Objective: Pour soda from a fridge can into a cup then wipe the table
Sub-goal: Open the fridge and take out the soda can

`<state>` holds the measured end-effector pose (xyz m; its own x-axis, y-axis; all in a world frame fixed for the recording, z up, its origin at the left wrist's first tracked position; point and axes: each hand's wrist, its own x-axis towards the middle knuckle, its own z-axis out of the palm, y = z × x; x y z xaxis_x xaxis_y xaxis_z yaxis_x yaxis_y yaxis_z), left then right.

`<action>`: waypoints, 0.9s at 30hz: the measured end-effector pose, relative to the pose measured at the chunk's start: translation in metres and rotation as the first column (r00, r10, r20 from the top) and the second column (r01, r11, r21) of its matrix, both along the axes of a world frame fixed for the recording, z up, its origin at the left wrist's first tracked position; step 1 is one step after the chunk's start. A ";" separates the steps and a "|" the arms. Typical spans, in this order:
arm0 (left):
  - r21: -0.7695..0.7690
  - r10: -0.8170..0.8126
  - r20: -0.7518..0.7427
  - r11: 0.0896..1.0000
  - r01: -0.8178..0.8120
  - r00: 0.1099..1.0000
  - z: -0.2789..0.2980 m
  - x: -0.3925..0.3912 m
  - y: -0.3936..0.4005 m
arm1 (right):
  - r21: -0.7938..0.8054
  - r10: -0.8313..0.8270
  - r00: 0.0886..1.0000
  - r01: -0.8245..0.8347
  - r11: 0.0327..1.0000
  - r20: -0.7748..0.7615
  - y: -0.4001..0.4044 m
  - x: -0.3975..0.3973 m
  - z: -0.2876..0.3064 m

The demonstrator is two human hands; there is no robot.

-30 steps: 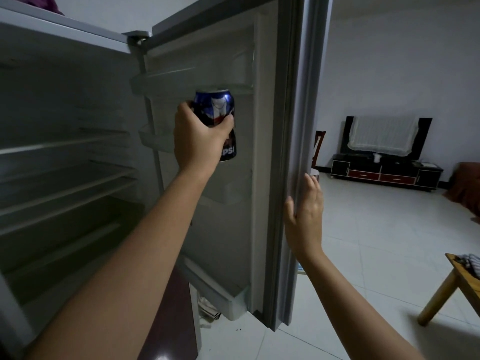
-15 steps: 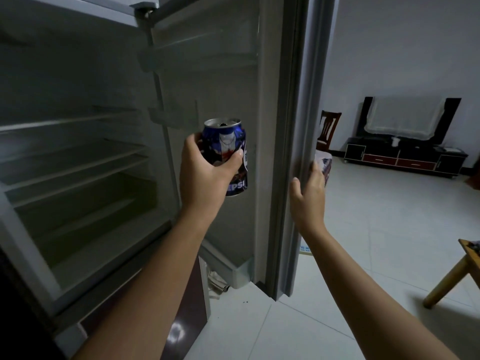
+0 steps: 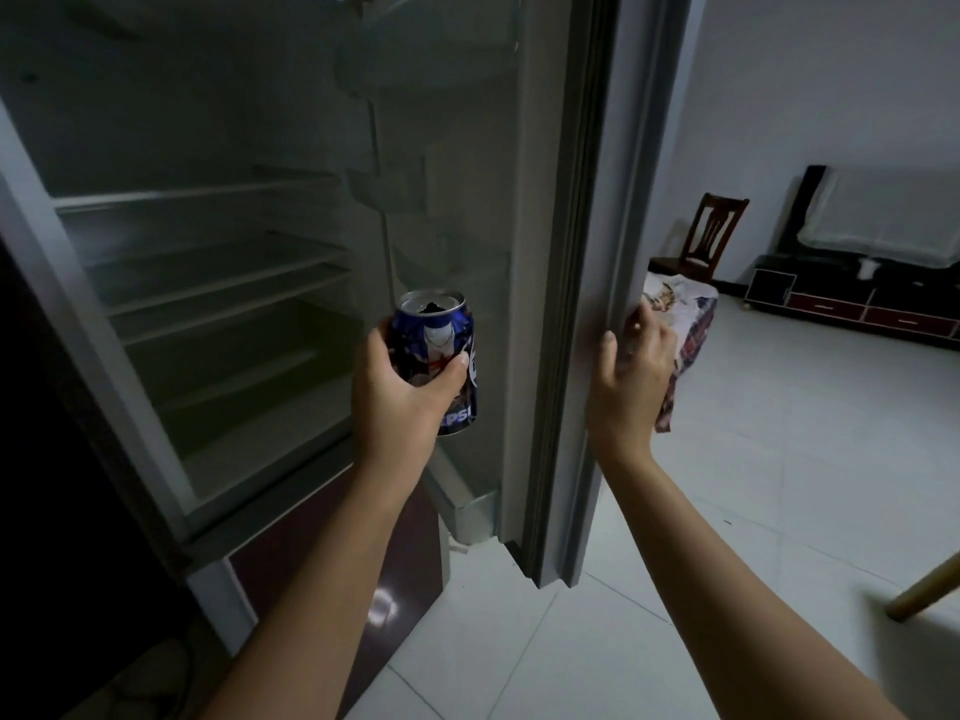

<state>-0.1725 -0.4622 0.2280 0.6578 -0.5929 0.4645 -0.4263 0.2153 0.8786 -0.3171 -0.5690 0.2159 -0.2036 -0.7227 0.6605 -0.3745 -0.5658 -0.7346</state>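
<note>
Upright, the can (image 3: 441,356) sits gripped in the left hand (image 3: 400,392) — right hand (image 3: 631,379) curls round the fridge door (image 3: 597,200) edge.

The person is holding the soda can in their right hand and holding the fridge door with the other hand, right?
Not quite. The head view shows the soda can in the left hand. It is the right hand that holds the edge of the fridge door. The rest is right.

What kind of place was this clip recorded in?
Probably a home living area: an open fridge stands on a white tiled floor, with a wooden chair and a low TV cabinet against the far wall.
</note>
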 end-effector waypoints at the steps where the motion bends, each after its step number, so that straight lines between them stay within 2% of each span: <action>1: 0.011 0.007 -0.004 1.000 -0.007 1.000 -0.002 0.006 0.004 | -0.030 0.006 1.000 -0.006 1.000 0.003 0.005 0.006 -0.002; 8: 0.049 0.032 -0.055 0.998 -0.029 0.998 -0.016 0.055 0.039 | -0.154 0.201 0.979 -0.195 0.969 0.027 0.050 0.056 -0.019; 14: 0.079 0.063 -0.056 0.995 -0.058 0.996 -0.019 0.105 0.091 | -0.187 0.319 0.948 -0.315 0.930 -0.011 0.094 0.118 -0.029; 27: 0.135 0.239 -0.043 0.963 -0.231 0.970 -0.033 0.227 0.192 | -0.226 0.365 0.918 -0.392 0.892 -0.155 0.159 0.275 -0.042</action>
<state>0.0540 -0.2702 0.1953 0.8093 -0.4705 0.3515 -0.3989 -0.0011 0.9170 -0.0425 -0.4103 0.1737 0.1332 -0.5412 0.8303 -0.1626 -0.8383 -0.5204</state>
